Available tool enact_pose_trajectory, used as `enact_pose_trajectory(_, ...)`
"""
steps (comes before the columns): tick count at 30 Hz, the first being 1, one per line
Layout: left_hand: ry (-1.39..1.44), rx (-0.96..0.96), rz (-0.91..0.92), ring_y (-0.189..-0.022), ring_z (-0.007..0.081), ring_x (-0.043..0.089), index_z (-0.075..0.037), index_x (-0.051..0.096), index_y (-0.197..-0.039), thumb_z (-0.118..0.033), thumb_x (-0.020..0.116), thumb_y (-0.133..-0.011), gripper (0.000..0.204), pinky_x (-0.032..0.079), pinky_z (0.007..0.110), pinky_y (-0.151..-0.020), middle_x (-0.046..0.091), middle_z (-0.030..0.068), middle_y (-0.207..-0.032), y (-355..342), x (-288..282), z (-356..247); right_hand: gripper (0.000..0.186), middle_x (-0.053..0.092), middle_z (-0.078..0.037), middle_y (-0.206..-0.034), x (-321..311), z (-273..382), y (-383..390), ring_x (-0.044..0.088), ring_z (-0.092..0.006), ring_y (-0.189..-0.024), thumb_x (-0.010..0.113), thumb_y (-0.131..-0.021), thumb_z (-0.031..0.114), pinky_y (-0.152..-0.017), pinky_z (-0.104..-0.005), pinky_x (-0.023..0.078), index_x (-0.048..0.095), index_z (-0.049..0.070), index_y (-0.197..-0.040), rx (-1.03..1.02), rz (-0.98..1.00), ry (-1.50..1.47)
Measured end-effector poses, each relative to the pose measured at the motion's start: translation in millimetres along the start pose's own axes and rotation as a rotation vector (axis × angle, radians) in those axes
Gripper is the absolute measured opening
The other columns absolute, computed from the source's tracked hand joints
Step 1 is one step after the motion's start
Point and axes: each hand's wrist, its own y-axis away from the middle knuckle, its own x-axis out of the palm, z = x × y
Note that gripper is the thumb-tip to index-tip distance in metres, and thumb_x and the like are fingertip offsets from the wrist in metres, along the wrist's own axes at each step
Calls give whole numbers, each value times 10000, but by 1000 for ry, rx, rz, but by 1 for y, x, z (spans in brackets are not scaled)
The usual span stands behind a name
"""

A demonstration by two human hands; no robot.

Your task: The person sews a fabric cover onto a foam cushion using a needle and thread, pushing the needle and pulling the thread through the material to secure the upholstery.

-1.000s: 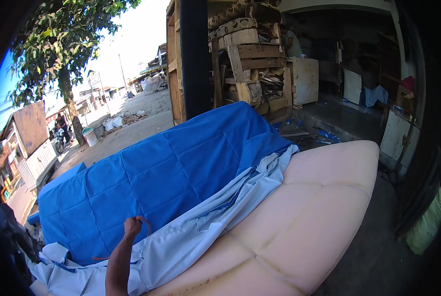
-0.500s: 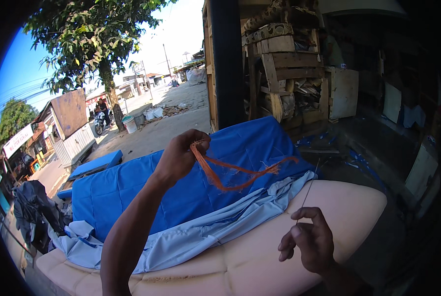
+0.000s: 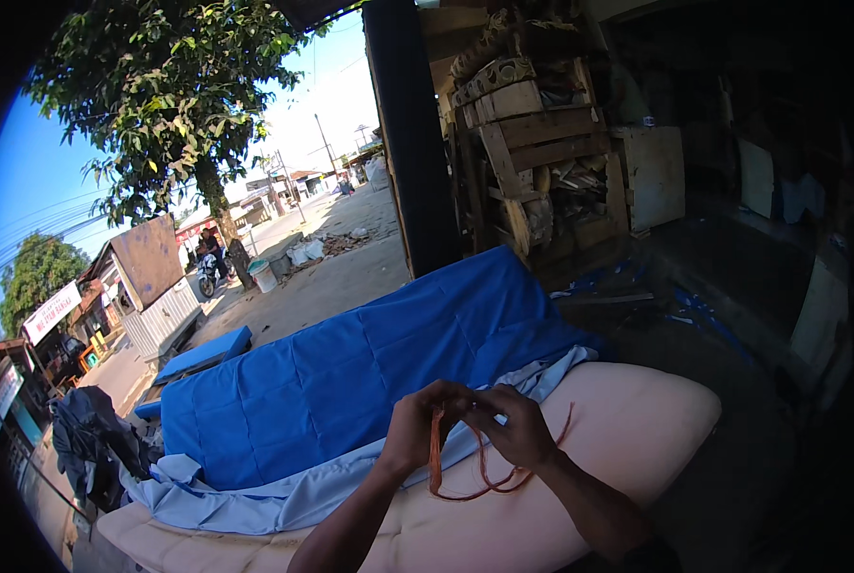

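Observation:
My left hand (image 3: 415,432) is closed around one end of a bundle of orange-red twine (image 3: 435,468), whose loops hang below both hands. Touching it at the fingertips is my right hand (image 3: 520,430), fingers pinched together; what lies between them is hidden, and the thin needle-like rod seen earlier does not show. Beneath the hands is a long, pale pink foam cushion (image 3: 646,411) with a rounded right end. Light blue cloth (image 3: 293,487) lies gathered along its far side, joined by a large bright blue cloth (image 3: 322,382) draped over a bulky form.
Dark crumpled material (image 3: 93,435) lies at the left. A blue panel (image 3: 204,352) rests behind the draped cloth. A dark post (image 3: 410,143) and stacked wooden frames (image 3: 551,143) stand at the back. Blue scraps (image 3: 704,315) litter the floor at right. A person on a motorcycle (image 3: 208,277) is far off.
My hands have come together over the foam: the left moved down and right with the twine, the right up and left. The needle-like rod in my right hand has gone from sight.

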Motion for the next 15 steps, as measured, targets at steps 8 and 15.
enact_pose_trajectory(8,-208,-253,-395,-633,131,675,9,731,-1001,-112,677,-892,172,540,299,-584,693,71,-713,-20,-103,84,142,659,-125,-814,-204,-8,-5,622,-220,-695,656,-932,123,-659,-309,480,707,-10,-932,12,-239,527)
enact_pose_trajectory(15,-757,-382,-402,-715,237,718,-45,749,-993,-269,761,-857,262,556,389,-634,729,106,-807,-18,-216,101,175,654,-179,-853,-318,-7,10,638,-346,-809,621,-931,149,-743,-434,483,675,-15,-909,72,-392,1101)
